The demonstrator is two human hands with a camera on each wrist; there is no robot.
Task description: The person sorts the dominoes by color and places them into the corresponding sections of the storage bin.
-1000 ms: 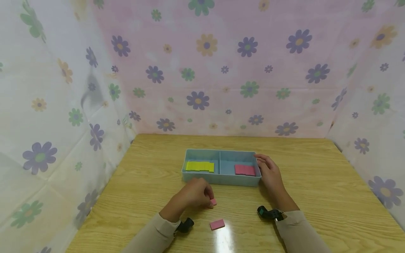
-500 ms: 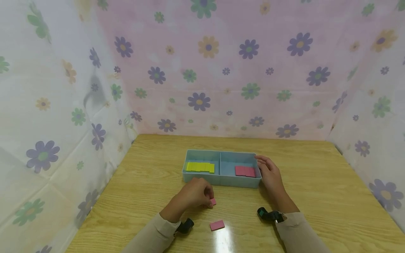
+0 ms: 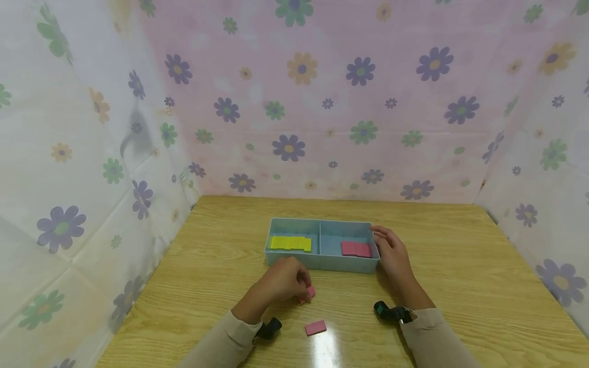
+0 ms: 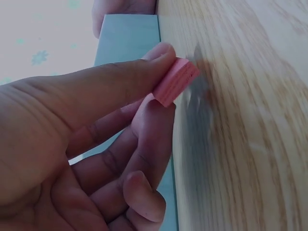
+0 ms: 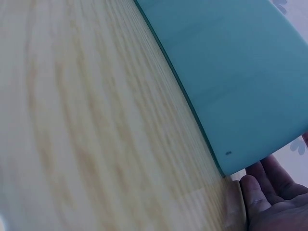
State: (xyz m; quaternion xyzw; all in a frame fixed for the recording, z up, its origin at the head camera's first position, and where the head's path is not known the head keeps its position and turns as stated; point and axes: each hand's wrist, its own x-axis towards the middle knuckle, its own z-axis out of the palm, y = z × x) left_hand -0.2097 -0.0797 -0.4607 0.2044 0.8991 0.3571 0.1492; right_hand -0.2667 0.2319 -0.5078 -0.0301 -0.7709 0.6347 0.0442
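My left hand (image 3: 281, 280), in front of the box, pinches a small pink wooden tile (image 4: 176, 82) between thumb and index finger; its other fingers curl below. Seen from the head, only one end of that tile (image 3: 312, 291) shows past the fingertips. A light-blue two-part box (image 3: 322, 262) stands just beyond. Yellow tiles (image 3: 290, 243) lie in a row in its left compartment, pink tiles (image 3: 356, 249) in its right one. My right hand (image 3: 397, 258) rests with its fingers against the box's right end, thumb by the near corner (image 5: 227, 173).
Another pink tile (image 3: 315, 327) lies flat on the wooden table (image 3: 221, 225), between the forearms. A dark wrist camera (image 3: 270, 328) sits on the left wrist, another (image 3: 388, 311) on the right. Flowered cloth (image 3: 322, 117) encloses the table at the back and sides.
The pinched pink tile has turned slightly in the left fingertips, and a bit more of it shows. Right hand, box and loose tile stay in place.
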